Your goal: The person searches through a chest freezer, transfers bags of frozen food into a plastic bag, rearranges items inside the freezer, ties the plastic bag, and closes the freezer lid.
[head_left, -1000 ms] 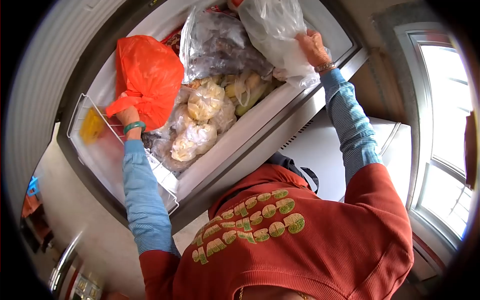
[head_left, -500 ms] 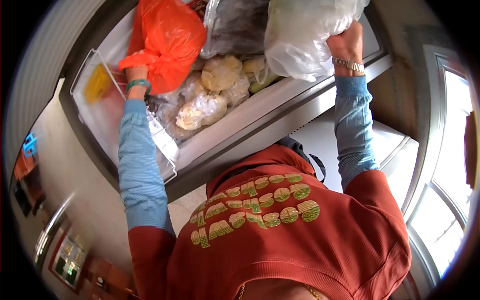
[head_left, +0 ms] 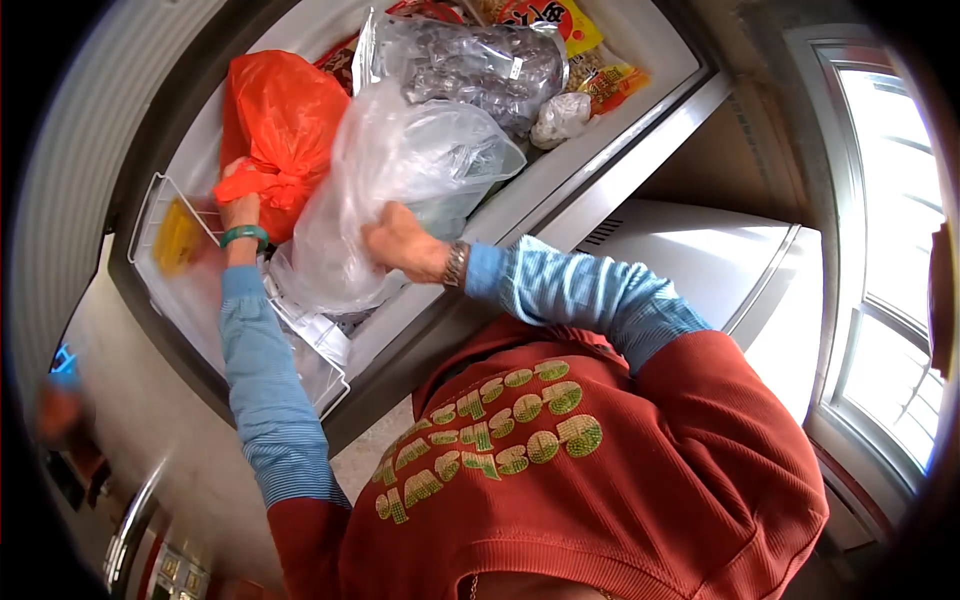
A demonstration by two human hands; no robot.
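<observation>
A knotted red plastic bag (head_left: 283, 125) sits at the left inside a chest freezer (head_left: 660, 100). My left hand (head_left: 240, 207), with a green bangle at its wrist, is closed at the bag's gathered neck. My right hand (head_left: 408, 243), wearing a metal-band watch, is closed on a translucent plastic bag (head_left: 370, 180). This bag lies across the middle of the freezer, close against the red one. It covers most of the smaller bags beneath it, and its contents are not clear.
Behind lies a large silvery clear pack (head_left: 470, 65) of dark food. Yellow-red packets (head_left: 610, 85) and a small white bundle (head_left: 561, 120) are at the right. A white wire basket (head_left: 305, 325) hangs on the left, near the freezer's front rim. A white appliance (head_left: 690, 250) stands at the right.
My right hand has brought the translucent bag leftward and toward me, over the small bags, uncovering packets at the back right. My left hand and the red bag have shifted slightly left and nearer.
</observation>
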